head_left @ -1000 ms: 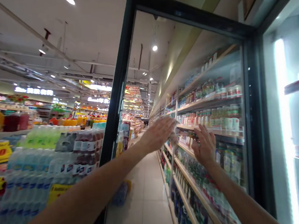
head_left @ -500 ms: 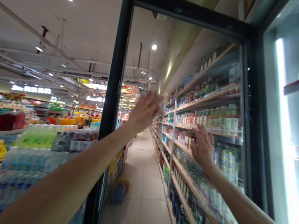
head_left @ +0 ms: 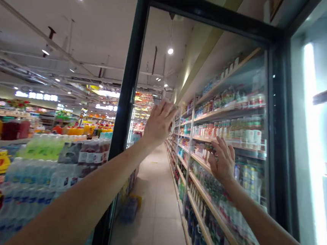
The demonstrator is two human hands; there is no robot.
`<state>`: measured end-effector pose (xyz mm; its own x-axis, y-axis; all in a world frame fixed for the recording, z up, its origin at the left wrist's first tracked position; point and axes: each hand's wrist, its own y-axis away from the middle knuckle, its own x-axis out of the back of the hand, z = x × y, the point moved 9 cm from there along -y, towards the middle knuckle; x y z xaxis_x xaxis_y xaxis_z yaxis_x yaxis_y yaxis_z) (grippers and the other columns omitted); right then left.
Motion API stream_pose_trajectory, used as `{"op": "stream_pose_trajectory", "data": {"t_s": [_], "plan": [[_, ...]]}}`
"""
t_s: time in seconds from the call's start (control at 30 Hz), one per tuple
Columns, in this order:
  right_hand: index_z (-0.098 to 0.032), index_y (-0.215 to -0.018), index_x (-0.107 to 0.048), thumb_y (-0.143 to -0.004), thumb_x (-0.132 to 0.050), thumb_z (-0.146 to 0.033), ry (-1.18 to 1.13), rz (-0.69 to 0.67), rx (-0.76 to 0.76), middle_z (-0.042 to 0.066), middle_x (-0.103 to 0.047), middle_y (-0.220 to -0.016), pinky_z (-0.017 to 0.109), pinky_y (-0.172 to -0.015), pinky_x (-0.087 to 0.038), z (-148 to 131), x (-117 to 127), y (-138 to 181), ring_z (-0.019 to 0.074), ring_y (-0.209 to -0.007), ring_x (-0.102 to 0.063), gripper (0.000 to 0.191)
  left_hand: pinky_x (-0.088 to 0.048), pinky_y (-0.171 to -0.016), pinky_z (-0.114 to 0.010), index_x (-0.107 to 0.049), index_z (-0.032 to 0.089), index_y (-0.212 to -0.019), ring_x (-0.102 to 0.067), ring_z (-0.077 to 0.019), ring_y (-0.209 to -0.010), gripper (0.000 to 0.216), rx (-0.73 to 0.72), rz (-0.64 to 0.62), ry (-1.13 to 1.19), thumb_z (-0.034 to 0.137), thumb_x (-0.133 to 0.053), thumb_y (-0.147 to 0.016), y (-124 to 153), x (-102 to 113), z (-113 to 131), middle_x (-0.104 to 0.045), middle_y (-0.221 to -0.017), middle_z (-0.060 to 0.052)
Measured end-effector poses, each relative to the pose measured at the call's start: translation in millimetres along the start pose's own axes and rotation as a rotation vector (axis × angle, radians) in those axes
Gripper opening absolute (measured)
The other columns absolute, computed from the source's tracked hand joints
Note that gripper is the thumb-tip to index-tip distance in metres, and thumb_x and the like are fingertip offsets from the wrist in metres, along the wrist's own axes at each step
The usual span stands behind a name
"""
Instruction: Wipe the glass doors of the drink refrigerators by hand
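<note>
Left grip (head_left: 159, 123), fingers extended, looks laid against the glass door (head_left: 188, 156) just ahead; right grip (head_left: 222, 157), loosely spread, sits near the same pane; light, even palm pressure should suit, clear of the frame (head_left: 123, 122) to the left grip's left

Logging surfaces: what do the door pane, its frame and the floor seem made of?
Door pane: probably clear, smooth glass; the scene beyond shows through.
Frame: perhaps coated metal or hard plastic, dark with some sheen; highlights run along its edge.
Floor: likely tile, pale, lightly glossy; thin joint lines show.
</note>
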<state>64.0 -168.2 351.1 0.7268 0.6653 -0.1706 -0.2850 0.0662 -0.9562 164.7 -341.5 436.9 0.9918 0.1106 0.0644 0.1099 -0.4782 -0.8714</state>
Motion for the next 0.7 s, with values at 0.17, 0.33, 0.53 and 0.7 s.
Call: {"op": "stream_pose_trajectory", "data": {"t_s": [0.17, 0.33, 0.53, 0.7], "plan": [[-0.019, -0.125, -0.046, -0.086, -0.041, -0.027, 0.008, -0.005, 0.006, 0.014, -0.048, -0.134, 0.046, -0.104, -0.028, 0, 0, 1, 0.0240, -0.128, -0.041, 0.040, -0.024, -0.112, -0.037, -0.041, 0.020, -0.131, -0.028, -0.0190, -0.134, 0.042, -0.519, -0.177, 0.035, 0.030, -0.039, -0.090, 41, -18, 75, -0.042, -0.140, -0.002], [-0.019, -0.124, -0.046, -0.086, -0.042, -0.027, 0.023, 0.000, 0.006, 0.015, -0.048, -0.134, 0.044, -0.105, -0.027, 1, 0, 0, 0.0234, -0.129, -0.039, 0.040, -0.028, -0.109, -0.044, -0.048, 0.014, -0.125, -0.028, -0.0247, -0.134, 0.037, 0.027, 0.046, -0.071, 0.024, -0.041, -0.090, -15, 13, -21, -0.044, -0.138, -0.009], [-0.019, -0.126, -0.045, -0.085, -0.042, -0.027, 0.031, 0.009, 0.038, 0.014, -0.048, -0.134, 0.043, -0.105, -0.027, 1, -1, 1, 0.0224, -0.130, -0.039, 0.042, -0.029, -0.109, -0.037, -0.055, 0.018, -0.118, -0.038, -0.0186, -0.129, 0.033, -0.350, -0.105, 0.041, 0.018, -0.037, -0.091, 10, -8, 39, -0.055, -0.128, -0.003], [-0.019, -0.127, -0.045, -0.085, -0.043, -0.026, 0.031, 0.015, 0.034, 0.014, -0.049, -0.134, 0.044, -0.106, -0.027, 0, -1, 0, 0.0220, -0.130, -0.038, 0.042, -0.025, -0.110, -0.038, -0.047, 0.017, -0.127, -0.033, -0.0216, -0.132, 0.043, -0.493, -0.182, 0.095, 0.036, -0.043, -0.088, 50, -25, 103, -0.045, -0.138, -0.006]]}}
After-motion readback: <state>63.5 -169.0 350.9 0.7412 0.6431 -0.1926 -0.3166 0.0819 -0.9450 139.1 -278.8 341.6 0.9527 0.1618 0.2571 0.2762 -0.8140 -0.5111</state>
